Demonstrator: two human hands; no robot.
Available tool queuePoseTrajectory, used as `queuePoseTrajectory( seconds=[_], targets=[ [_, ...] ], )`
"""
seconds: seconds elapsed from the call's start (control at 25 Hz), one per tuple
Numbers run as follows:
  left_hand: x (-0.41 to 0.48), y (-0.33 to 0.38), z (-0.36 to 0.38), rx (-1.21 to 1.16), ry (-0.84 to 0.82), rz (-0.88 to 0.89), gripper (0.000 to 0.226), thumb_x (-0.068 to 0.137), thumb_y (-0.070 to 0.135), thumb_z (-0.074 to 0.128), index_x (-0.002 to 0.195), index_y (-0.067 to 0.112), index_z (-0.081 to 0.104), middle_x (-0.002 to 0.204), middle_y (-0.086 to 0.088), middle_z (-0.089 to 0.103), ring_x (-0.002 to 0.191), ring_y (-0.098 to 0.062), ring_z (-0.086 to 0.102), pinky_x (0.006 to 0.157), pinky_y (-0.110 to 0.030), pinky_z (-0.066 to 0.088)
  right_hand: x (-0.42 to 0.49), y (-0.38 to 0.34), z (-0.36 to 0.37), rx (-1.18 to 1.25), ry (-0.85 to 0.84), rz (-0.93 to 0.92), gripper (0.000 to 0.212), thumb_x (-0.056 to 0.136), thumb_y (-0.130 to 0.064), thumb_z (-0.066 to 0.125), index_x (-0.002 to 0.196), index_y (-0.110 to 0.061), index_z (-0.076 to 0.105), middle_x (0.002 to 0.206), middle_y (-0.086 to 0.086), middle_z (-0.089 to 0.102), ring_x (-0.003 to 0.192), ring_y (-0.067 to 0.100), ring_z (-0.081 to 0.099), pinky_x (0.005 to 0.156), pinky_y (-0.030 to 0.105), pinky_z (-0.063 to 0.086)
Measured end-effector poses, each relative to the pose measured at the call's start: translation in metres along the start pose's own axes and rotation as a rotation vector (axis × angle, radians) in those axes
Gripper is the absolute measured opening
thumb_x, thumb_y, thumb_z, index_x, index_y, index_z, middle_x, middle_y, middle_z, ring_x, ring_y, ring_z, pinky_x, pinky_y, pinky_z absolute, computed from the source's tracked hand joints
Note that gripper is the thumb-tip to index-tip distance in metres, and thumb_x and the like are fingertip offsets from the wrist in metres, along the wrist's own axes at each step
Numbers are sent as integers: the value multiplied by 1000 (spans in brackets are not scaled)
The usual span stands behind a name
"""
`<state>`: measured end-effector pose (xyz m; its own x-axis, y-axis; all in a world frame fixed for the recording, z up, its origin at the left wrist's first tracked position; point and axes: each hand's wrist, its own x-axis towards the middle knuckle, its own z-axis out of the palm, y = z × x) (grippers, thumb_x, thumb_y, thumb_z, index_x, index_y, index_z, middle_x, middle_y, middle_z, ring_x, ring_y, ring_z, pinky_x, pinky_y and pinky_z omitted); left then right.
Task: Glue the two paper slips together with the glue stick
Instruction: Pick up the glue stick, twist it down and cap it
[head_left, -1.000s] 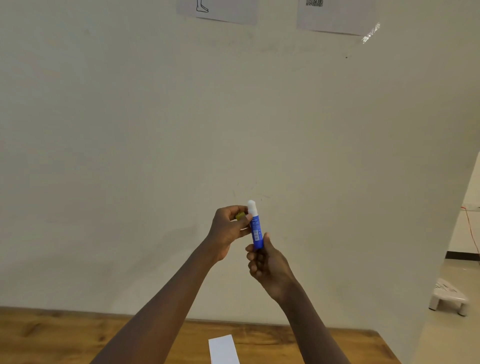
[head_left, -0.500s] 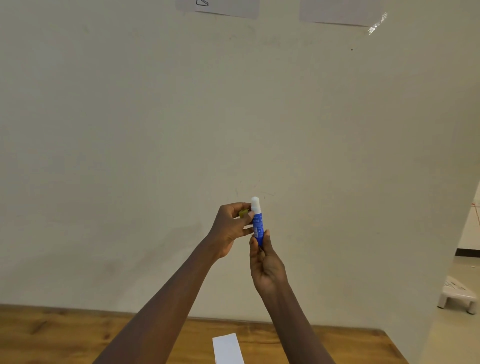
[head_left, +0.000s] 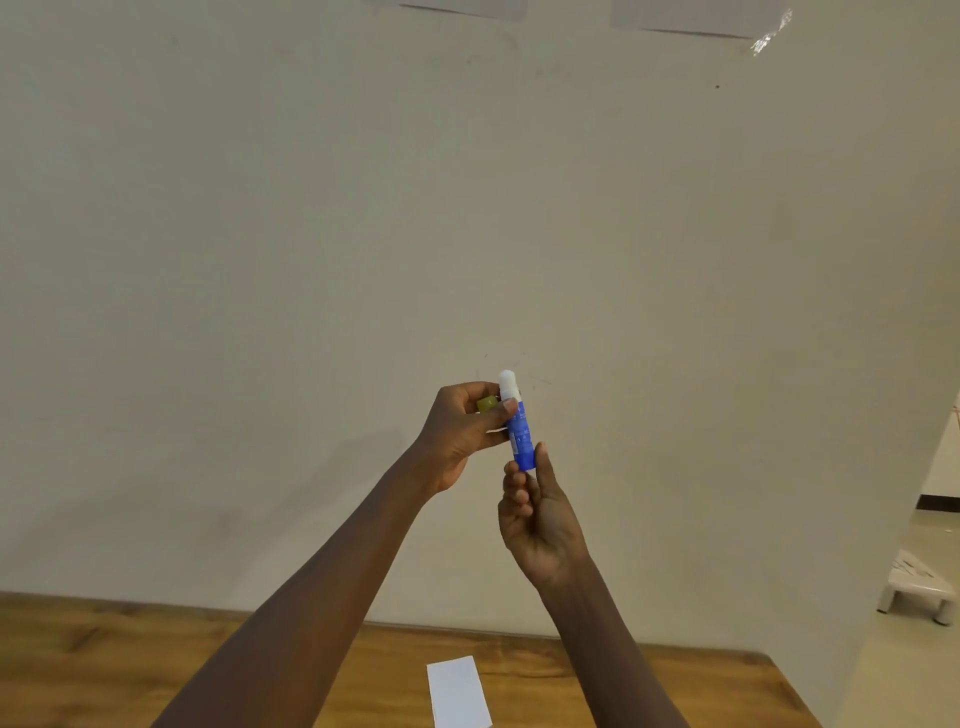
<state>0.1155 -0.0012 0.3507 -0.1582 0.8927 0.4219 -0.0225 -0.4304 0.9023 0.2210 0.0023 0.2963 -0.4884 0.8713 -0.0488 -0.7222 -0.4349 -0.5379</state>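
I hold a blue glue stick (head_left: 521, 436) upright in front of the wall, its white glue tip exposed at the top. My left hand (head_left: 462, 436) pinches the upper part of the tube and keeps a yellow-green cap (head_left: 487, 404) tucked in its fingers. My right hand (head_left: 537, 514) grips the bottom end of the tube from below. One white paper slip (head_left: 457, 691) lies on the wooden table (head_left: 104, 665) at the lower edge of the view. A second slip is not visible.
A plain cream wall fills most of the view, with two paper sheets (head_left: 675, 18) taped near its top. A small white stool (head_left: 919, 587) stands on the floor at the right, past the table's right end.
The view has tilted down a little, so the wall sheets slid up and more of the slip shows. My right hand's fingers have shifted around the tube's base. Both hands stay on the glue stick.
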Motion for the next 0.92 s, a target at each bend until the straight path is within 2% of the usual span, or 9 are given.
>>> queuePoseTrajectory(
  seconds=[0.12,0.32,0.44,0.52,0.64,0.72,0.8,0.88,0.92],
  targets=[
    [0,2,-2,-2,64,17,16,83,3,58,98,-3,59,80,-8,60,73,-17,61,61,-17,57,4,8,3,28,-3,-148,27,86,-27,52,90,-1,59,46,1,61,35,5,54,38,10,46],
    [-2,1,-4,-6,126,5,21,82,2,59,102,-6,59,78,-9,60,72,-17,61,57,-15,56,8,19,0,-456,132,-546,24,83,-12,57,106,-5,61,74,9,67,54,11,66,56,15,55],
    [0,4,-12,1,62,-3,21,82,3,58,102,-5,58,77,-6,60,72,-15,60,60,-17,57,2,6,0,-446,34,-245,44,88,-41,44,94,-1,64,65,9,70,50,12,64,51,17,55],
    [0,6,-13,18,16,-6,21,82,4,59,101,-4,58,79,-6,60,73,-16,60,61,-18,57,-3,-2,1,-280,8,-72,47,87,-42,43,91,1,62,59,9,69,46,10,63,46,16,53],
    [-2,6,-9,5,-24,-8,14,81,4,60,95,5,59,82,-5,62,75,-15,62,58,-17,56,-3,3,1,-31,21,-133,25,87,-17,51,100,3,57,74,15,67,51,12,67,47,17,55],
    [-3,4,-5,31,-36,-19,13,81,3,60,93,7,59,82,-4,63,73,-13,63,55,-15,54,-1,11,-1,-37,71,-274,11,84,-2,53,91,-1,60,86,16,62,63,17,69,56,20,58],
    [-3,1,-2,47,-20,-37,13,81,3,60,94,4,59,80,-4,62,71,-13,62,54,-15,54,-1,16,-2,-107,140,-392,18,78,9,56,79,-9,60,90,16,59,72,21,65,60,21,58],
    [-2,0,-2,28,13,-47,15,81,3,60,96,1,59,78,-5,62,70,-14,62,55,-15,55,-3,13,-1,-83,99,-329,4,82,-5,58,83,-8,60,90,15,60,73,21,64,59,22,59],
    [-1,1,-4,22,22,-50,15,81,3,60,96,0,59,77,-5,62,70,-14,61,55,-16,55,-3,9,0,-81,69,-252,15,85,-21,56,88,-6,60,85,14,63,69,20,65,57,22,59]
  ],
)
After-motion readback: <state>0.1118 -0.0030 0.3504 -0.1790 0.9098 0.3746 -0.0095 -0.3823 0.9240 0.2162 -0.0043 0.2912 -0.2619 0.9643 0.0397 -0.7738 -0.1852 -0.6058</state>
